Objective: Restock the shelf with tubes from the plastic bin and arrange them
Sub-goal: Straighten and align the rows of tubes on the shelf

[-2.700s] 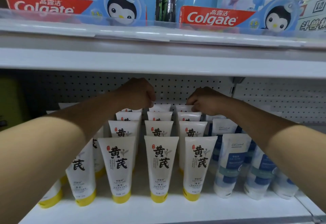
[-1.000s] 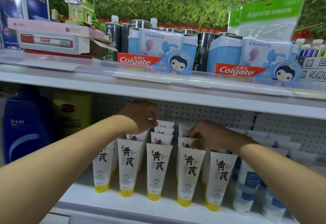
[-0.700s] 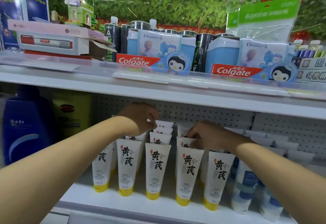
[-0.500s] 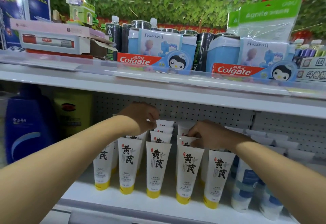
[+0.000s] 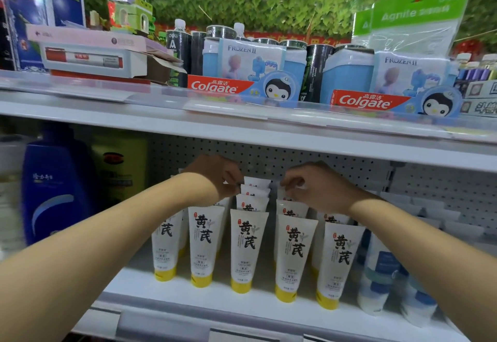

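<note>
White tubes with yellow caps and black Chinese characters (image 5: pixel 248 245) stand cap-down in several rows on the lower white shelf (image 5: pixel 215 306). My left hand (image 5: pixel 215 175) reaches deep into the shelf, fingers curled at the top edge of a rear tube in the second row from the left. My right hand (image 5: pixel 312 185) is beside it, fingers pinching the crimped top of a rear tube (image 5: pixel 291 193) in the fourth row. The plastic bin is out of view.
White-and-blue tubes (image 5: pixel 382 269) stand to the right of the yellow-capped rows. A blue bottle (image 5: pixel 53 191) and a yellow bottle (image 5: pixel 121 164) stand at the left. The upper shelf (image 5: pixel 242 126) hangs low over my hands, carrying Colgate boxes (image 5: pixel 242 86).
The camera pulled back and up from the shelf. Since half a second ago my right hand moved up and back toward the rear tubes; my left hand stayed at the rear of its row.
</note>
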A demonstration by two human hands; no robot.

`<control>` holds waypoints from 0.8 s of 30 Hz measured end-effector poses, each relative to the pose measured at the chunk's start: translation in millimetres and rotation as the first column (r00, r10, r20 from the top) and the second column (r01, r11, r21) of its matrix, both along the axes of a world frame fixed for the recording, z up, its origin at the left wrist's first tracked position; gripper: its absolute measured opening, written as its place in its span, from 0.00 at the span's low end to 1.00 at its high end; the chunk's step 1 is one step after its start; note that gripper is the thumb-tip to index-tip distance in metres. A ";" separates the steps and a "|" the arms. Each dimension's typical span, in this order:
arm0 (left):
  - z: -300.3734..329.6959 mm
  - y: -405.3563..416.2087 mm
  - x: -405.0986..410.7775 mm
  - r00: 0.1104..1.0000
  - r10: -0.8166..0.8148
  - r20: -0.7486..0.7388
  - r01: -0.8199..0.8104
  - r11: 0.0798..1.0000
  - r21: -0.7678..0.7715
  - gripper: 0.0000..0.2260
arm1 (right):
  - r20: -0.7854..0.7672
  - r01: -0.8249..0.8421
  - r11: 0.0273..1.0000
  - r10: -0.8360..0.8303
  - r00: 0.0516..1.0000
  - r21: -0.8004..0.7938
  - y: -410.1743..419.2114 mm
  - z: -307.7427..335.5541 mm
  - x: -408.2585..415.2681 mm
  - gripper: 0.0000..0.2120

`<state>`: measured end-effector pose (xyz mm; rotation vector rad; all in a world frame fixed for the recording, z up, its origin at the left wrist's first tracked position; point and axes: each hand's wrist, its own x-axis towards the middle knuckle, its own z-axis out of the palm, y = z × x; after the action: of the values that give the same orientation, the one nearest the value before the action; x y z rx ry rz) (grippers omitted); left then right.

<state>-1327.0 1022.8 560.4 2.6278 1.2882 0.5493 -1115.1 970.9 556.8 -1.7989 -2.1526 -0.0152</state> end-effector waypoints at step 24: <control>-5.0 5.2 -22.7 0.999 0.016 -0.045 -0.017 1.000 -0.019 0.13 | 0.082 -0.015 0.992 0.025 0.996 -0.122 33.8 -16.0 -44.1 0.05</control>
<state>-1349.7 1028.0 555.3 2.6308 1.3227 0.4804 -1159.2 1004.7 540.9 -1.8738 -2.2746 0.0468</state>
